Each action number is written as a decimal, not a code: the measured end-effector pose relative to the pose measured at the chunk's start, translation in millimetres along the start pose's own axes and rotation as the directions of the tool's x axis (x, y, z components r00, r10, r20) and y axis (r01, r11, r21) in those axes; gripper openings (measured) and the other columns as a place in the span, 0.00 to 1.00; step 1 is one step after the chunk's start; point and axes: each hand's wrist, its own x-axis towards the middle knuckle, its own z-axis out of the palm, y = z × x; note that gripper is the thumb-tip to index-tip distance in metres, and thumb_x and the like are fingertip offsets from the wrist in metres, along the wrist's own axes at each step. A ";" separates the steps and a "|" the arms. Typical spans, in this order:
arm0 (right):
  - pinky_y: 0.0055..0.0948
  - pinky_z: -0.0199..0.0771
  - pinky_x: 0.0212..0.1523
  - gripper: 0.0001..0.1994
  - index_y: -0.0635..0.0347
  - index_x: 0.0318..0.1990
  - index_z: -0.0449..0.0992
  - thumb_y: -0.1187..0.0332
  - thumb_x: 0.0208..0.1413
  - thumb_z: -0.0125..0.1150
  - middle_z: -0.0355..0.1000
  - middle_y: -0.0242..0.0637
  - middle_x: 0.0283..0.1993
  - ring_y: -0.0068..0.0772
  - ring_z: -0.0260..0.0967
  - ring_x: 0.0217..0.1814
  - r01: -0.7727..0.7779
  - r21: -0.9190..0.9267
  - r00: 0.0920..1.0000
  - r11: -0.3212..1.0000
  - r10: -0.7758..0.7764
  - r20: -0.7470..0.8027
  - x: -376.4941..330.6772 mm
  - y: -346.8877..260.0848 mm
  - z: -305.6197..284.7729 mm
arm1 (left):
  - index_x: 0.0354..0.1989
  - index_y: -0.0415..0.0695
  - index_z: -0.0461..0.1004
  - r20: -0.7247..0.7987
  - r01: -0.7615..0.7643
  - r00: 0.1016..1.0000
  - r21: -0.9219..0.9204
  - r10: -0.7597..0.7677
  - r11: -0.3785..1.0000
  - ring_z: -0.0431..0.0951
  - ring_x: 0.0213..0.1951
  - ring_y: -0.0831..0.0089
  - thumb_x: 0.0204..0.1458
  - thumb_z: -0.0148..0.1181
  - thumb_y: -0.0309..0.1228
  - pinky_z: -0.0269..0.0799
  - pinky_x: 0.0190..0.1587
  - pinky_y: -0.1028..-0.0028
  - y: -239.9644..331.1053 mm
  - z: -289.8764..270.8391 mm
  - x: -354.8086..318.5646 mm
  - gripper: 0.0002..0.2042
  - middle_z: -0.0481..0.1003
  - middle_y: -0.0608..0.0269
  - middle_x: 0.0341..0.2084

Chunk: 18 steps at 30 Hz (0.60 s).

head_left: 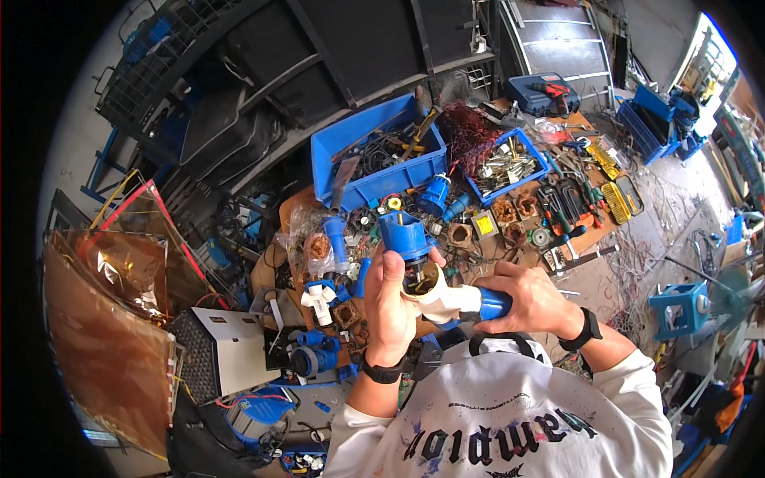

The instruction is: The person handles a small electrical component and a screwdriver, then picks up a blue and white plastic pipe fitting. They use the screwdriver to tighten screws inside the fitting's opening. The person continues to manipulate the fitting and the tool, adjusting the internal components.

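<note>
My left hand [390, 307] is closed around a blue cup-shaped plastic connector part [402, 235], thumb along its near side. Dark inner pieces show below the blue part, at the open mouth of a white plastic connector housing [446, 299]. The two parts meet or nearly meet there; whether they are joined I cannot tell. My right hand [530, 299] grips the blue end [494, 304] of the white housing, fingers over the top and thumb beneath. Just left of my left hand lies a white three-way fitting [320, 301] among other blue connector pieces.
Small parts and scrap crowd the wooden workbench [590, 279]. Behind stand a large blue bin [382, 191] of tools and a smaller blue tray [510, 187] of metal pieces. Pliers, clamps and a yellow bit case [621, 199] lie right. Brownish sheets [111, 327] lean at left.
</note>
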 end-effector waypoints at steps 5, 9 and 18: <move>0.42 0.77 0.36 0.30 0.55 0.47 0.81 0.51 0.34 0.76 0.72 0.42 0.34 0.49 0.75 0.34 0.028 -0.004 0.999 1.000 -0.028 -0.023 0.4 5.6 3.5 | 0.56 0.37 0.66 0.032 0.035 0.999 -0.083 -0.032 0.996 0.79 0.41 0.68 0.62 0.51 0.54 0.76 0.44 0.70 2.3 -2.5 1.2 0.29 0.77 0.51 0.41; 0.42 0.77 0.36 0.31 0.55 0.48 0.81 0.52 0.33 0.76 0.72 0.42 0.35 0.49 0.75 0.34 0.014 -0.012 1.000 1.000 -0.014 -0.017 0.0 6.9 1.3 | 0.56 0.36 0.65 0.055 -0.102 0.993 -0.053 0.105 0.993 0.79 0.44 0.65 0.62 0.54 0.52 0.77 0.45 0.69 -1.5 3.8 2.2 0.29 0.76 0.49 0.44; 0.42 0.77 0.37 0.30 0.53 0.49 0.80 0.52 0.35 0.75 0.72 0.42 0.36 0.49 0.75 0.36 0.032 -0.050 0.999 0.998 -0.032 -0.003 -3.1 4.5 2.2 | 0.61 0.35 0.63 0.069 0.051 0.996 -0.014 -0.049 0.999 0.77 0.41 0.66 0.62 0.48 0.58 0.73 0.50 0.65 -1.6 -5.5 -1.1 0.35 0.76 0.56 0.36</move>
